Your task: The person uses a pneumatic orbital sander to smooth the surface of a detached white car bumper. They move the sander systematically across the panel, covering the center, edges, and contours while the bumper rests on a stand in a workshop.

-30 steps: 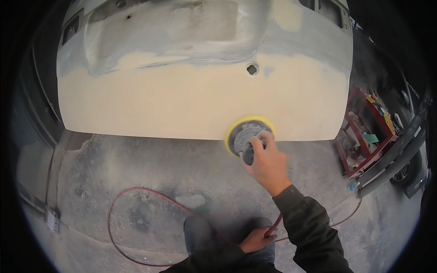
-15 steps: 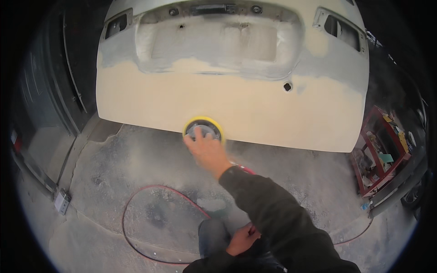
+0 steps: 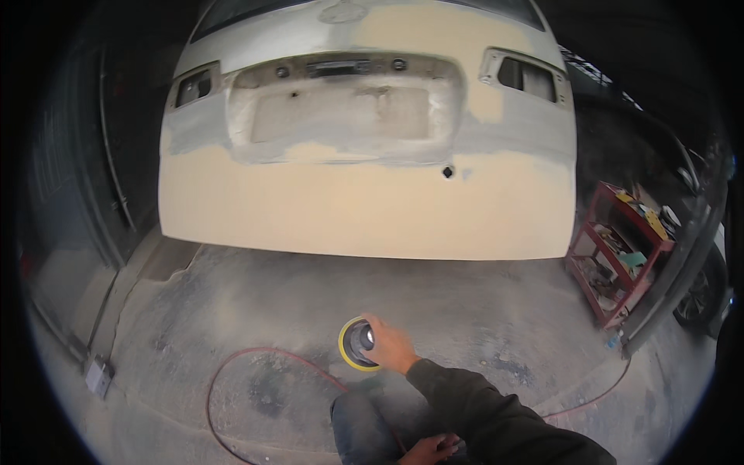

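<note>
1. Head view, surface: a car tailgate (image 3: 349,205) spans the upper middle. Its lower panel carries a cream coat that gives way to uneven grey above; more cream patches lie higher up.
2. Openings: a recess (image 3: 341,112) sits at the centre, a small round hole (image 3: 448,172) below and to its right, and a lamp opening at either side.
3. Room: a dusty, stained concrete floor (image 3: 271,302); dark panels (image 3: 58,232) along the left; a loaded red cart (image 3: 616,316) at right, with a car wheel (image 3: 697,298) beyond it.
4. Right hand (image 3: 393,350): fingers closed around the body of a round-pad sander (image 3: 356,341) with a yellow rim. The sander is above the floor, in front of the person and well apart from the tailgate.
5. Left hand (image 3: 430,451): low at the bottom edge, beside the knee (image 3: 356,430), fingers partly curled; cannot tell whether it grips anything.
6. Edges and room: the tailgate's lower edge bows slightly, with a broad stretch of concrete between it and the sander. The cart stands near its right corner. A red hose (image 3: 211,387) loops across the floor at lower left.
</note>
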A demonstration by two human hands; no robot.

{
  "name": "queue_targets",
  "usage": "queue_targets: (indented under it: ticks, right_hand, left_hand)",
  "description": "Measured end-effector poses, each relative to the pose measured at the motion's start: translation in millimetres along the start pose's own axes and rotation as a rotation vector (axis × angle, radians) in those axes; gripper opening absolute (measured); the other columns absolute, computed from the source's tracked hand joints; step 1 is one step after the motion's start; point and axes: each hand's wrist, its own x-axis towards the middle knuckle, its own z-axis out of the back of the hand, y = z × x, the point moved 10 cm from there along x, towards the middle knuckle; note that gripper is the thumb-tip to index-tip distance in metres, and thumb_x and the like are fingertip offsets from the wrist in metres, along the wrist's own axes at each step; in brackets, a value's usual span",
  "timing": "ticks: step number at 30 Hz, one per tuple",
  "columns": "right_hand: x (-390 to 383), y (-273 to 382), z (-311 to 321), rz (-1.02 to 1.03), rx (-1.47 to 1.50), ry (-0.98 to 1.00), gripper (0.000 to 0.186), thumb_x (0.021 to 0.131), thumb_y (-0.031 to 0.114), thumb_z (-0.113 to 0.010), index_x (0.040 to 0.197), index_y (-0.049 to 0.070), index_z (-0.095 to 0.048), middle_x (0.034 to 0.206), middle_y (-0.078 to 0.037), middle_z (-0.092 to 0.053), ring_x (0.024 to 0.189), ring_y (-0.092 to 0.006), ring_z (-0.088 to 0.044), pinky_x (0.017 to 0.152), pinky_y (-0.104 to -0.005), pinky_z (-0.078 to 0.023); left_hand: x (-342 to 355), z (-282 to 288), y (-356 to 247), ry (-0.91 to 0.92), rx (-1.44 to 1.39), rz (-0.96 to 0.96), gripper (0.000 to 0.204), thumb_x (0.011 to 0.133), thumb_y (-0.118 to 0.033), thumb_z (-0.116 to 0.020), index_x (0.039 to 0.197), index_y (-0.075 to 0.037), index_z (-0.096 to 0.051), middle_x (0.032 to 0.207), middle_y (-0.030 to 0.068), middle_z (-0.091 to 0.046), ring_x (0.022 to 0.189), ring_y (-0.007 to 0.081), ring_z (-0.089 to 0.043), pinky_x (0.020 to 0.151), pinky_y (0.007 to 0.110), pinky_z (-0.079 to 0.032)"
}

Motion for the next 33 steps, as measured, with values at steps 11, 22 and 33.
queue_targets:
  ticks: [11, 22, 33]
  right_hand:
    - [-171.5, -118.4, 185.1, -0.618, 0.240, -0.542, 0.084, 0.069, 0.028, -0.093, 0.142, 0.013, -0.054, 0.105, -0.007, -0.063, 0.082, -0.0193, -0.061, 0.079, -0.0350, -0.052]
    - [-342.4, -124.6, 192.6, -0.923, 0.186, -1.062, 0.073, 0.067, 0.027, -0.097, 0.127, 0.006, -0.060, 0.105, -0.007, -0.066, 0.090, -0.0171, -0.061, 0.083, -0.0327, -0.051]
    - [-413.4, -183.2, 176.2, -1.007, 0.333, -1.167, 0.067, 0.066, 0.023, -0.096, 0.122, 0.007, -0.064, 0.107, -0.010, -0.070, 0.089, -0.0177, -0.065, 0.082, -0.0328, -0.054]
  left_hand:
    - [54.0, 83.7, 9.5, 0.507, -0.089, 0.203, 0.035, 0.105, -0.025, -0.066, 0.127, 0.002, -0.069, 0.108, 0.0088, -0.077, 0.097, 0.0158, -0.073, 0.090, 0.032, -0.057]
    - [233.7, 264.6, -186.8, -0.349, -0.423, -0.212, 0.055, 0.103, -0.029, -0.068, 0.143, 0.004, -0.052, 0.130, 0.0147, -0.067, 0.103, 0.0175, -0.067, 0.079, 0.033, -0.056]
    - [291.4, 245.4, -183.0, -0.692, -0.556, -0.346, 0.039, 0.108, -0.038, -0.061, 0.125, -0.003, -0.058, 0.119, 0.0053, -0.066, 0.108, 0.0125, -0.062, 0.083, 0.026, -0.046]
